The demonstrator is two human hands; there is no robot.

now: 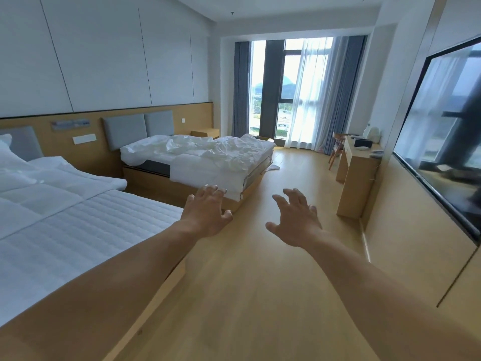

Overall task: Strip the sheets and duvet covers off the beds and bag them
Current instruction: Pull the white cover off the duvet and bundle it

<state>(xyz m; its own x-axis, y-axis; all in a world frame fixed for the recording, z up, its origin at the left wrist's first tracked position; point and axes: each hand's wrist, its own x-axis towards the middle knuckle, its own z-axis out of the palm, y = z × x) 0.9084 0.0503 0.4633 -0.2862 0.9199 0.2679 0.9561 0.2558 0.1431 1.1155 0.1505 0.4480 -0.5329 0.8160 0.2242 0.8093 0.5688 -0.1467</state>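
Observation:
Two beds stand along the left wall. The near bed [86, 225] shows a quilted white mattress with a folded white duvet [44, 188] toward its head. The far bed [208, 162] carries rumpled white sheets and a duvet [221, 149] hanging over its side. My left hand [208, 212] and my right hand [294, 220] are stretched out in front of me over the wooden floor, fingers spread, holding nothing. Both hands are well short of the far bed. No bag is visible.
A wooden desk [356, 178] with a kettle and small items stands by the right wall, a chair [338, 147] beyond it. A large TV [447, 142] hangs on the right wall. Curtained windows [294, 92] close the far end. A small white item [273, 168] lies on the floor.

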